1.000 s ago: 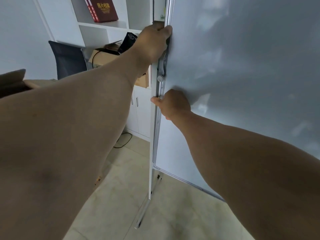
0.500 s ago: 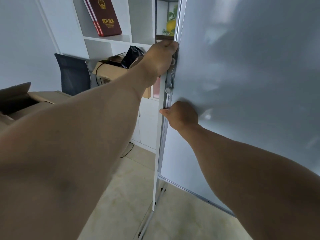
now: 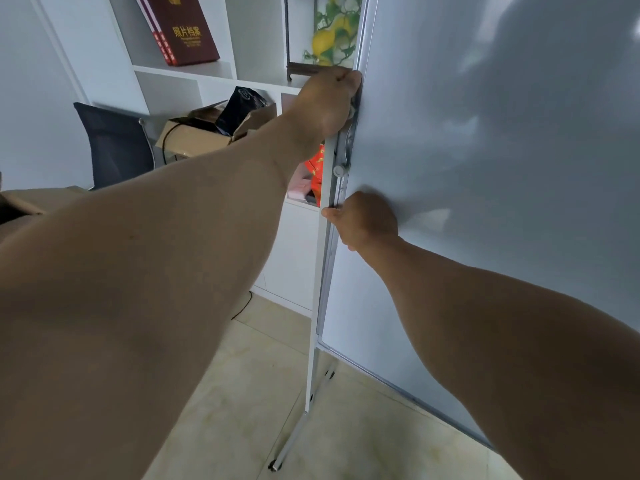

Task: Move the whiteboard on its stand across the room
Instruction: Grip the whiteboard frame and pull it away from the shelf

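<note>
Your left hand (image 3: 327,103) is clamped round the whiteboard's (image 3: 485,168) left edge, up high, just above the pivot bracket (image 3: 343,150). Your right hand (image 3: 367,221) grips the same edge lower down, fingers wrapped behind the frame w/ thumb across the stand upright (image 3: 320,271) — both holds tight. Board fills the right side of view, upright, its stand foot (image 3: 291,445) on the tiled floor (image 3: 225,393). Beyond the edge: white shelf unit (image 3: 180,74) w/ dark red books (image 3: 180,29), open cardboard box (image 3: 201,133), black chair (image 3: 114,147) at left — all well apart from the board.
</note>
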`<action>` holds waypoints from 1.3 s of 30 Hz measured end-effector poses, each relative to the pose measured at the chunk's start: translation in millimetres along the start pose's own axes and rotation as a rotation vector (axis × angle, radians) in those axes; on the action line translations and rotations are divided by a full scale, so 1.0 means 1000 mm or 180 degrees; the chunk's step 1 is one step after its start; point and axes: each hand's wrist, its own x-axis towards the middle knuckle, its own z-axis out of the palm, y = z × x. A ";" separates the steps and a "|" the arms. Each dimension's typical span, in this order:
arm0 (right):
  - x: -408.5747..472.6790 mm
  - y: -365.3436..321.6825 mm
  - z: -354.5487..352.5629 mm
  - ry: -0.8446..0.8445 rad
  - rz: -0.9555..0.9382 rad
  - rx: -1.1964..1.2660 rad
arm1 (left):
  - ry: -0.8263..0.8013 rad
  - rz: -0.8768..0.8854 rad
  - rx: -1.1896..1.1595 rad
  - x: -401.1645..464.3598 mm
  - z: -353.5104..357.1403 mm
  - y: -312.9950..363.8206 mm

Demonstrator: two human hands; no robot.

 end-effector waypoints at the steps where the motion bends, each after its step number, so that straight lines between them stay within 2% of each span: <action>1: 0.004 0.003 -0.001 0.0004 -0.0005 0.0003 | -0.0022 0.0009 0.0022 0.004 0.003 0.000; 7: 0.033 0.022 -0.005 0.0096 -0.0010 0.0024 | -0.0070 0.0098 0.0317 0.032 0.029 -0.001; 11: 0.049 0.035 -0.007 0.0139 0.0005 0.0057 | -0.0057 -0.0035 0.0004 0.044 0.042 -0.001; 29: 0.088 0.065 -0.015 0.0136 0.0102 -0.0056 | -0.0067 0.0068 0.0127 0.081 0.080 -0.007; 39: 0.088 0.073 -0.024 0.0017 0.0025 -0.0160 | -0.0075 0.0019 -0.0049 0.082 0.089 -0.007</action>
